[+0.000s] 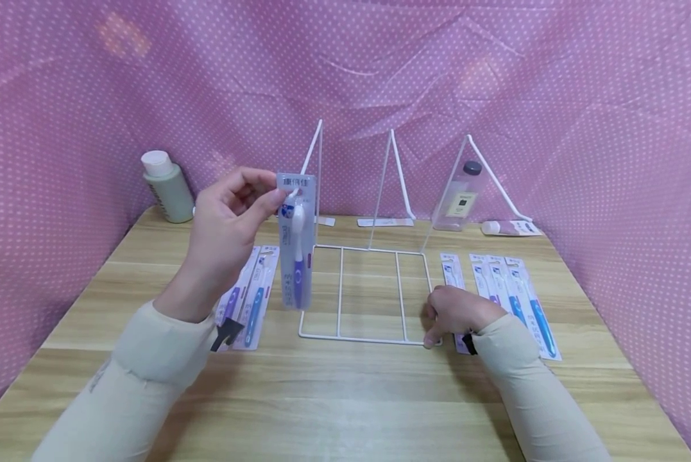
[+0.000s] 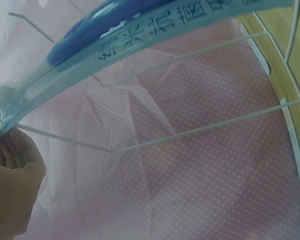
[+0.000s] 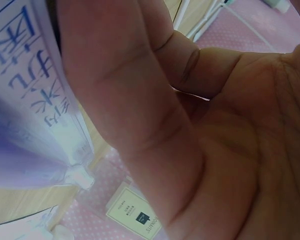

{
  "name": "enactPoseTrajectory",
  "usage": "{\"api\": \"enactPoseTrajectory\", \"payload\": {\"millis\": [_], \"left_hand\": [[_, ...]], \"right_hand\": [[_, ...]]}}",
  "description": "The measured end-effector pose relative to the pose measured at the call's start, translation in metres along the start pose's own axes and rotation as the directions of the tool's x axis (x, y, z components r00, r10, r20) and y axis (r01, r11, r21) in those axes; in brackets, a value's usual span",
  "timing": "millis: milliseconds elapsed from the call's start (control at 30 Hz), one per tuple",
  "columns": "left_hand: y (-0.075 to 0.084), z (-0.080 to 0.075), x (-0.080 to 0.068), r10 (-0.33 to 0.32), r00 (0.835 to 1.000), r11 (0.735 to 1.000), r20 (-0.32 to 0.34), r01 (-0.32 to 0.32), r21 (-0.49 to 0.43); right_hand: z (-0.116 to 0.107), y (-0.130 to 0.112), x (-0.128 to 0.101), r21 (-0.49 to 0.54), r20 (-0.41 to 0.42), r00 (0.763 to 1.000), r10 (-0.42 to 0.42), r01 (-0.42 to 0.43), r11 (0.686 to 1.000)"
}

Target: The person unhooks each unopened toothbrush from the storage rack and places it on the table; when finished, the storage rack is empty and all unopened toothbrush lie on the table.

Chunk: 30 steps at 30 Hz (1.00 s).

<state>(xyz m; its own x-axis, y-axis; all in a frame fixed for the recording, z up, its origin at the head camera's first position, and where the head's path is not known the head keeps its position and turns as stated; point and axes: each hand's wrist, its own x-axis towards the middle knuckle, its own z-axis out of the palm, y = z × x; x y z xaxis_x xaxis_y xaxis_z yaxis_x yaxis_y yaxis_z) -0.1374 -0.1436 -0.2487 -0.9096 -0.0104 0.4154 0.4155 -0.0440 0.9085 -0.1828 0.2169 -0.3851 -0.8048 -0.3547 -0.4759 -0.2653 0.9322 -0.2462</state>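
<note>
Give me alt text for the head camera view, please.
A left hand pinches a packaged toothbrush by its top above a wooden table, beside a white wire rack. The right hand rests at the rack's front right corner, on another toothbrush pack.

Wooden table (image 1: 345, 398), wire rack (image 1: 368, 292), toothbrush packs (image 1: 512, 295), bottles (image 1: 167, 186)
</note>
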Motion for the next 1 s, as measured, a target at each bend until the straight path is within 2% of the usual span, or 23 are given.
{"api": "enactPoseTrajectory", "payload": {"millis": [200, 333, 567, 700, 833, 1000], "left_hand": [[0.012, -0.002, -0.008, -0.028, 0.999, 1.000, 0.018, 0.028, 0.010], [0.020, -0.006, -0.013, -0.018, 0.999, 1.000, 0.028, 0.018, 0.005], [0.024, -0.022, -0.015, 0.008, 1.000, 0.993, 0.027, -0.005, -0.116], [0.018, -0.038, -0.013, -0.011, 1.000, 0.982, 0.008, 0.012, -0.188], [0.005, -0.057, -0.009, -0.070, 0.998, 0.974, -0.004, 0.068, -0.217], [-0.012, -0.082, -0.001, -0.160, 0.985, 0.973, -0.065, 0.146, -0.177]], "right_hand": [[0.000, -0.001, 0.000, -0.004, 0.008, 1.000, 0.007, -0.007, 1.000], [0.000, 0.000, 0.000, -0.010, 0.005, 1.000, 0.003, -0.003, 1.000], [0.000, 0.001, -0.001, -0.011, 0.005, 1.000, -0.002, 0.002, 1.000], [0.000, 0.001, -0.001, -0.010, 0.004, 1.000, -0.003, 0.003, 1.000], [0.001, 0.001, 0.000, -0.005, 0.007, 1.000, 0.004, -0.004, 1.000], [0.001, 0.000, 0.000, -0.015, -0.004, 1.000, -0.006, 0.006, 1.000]]}}
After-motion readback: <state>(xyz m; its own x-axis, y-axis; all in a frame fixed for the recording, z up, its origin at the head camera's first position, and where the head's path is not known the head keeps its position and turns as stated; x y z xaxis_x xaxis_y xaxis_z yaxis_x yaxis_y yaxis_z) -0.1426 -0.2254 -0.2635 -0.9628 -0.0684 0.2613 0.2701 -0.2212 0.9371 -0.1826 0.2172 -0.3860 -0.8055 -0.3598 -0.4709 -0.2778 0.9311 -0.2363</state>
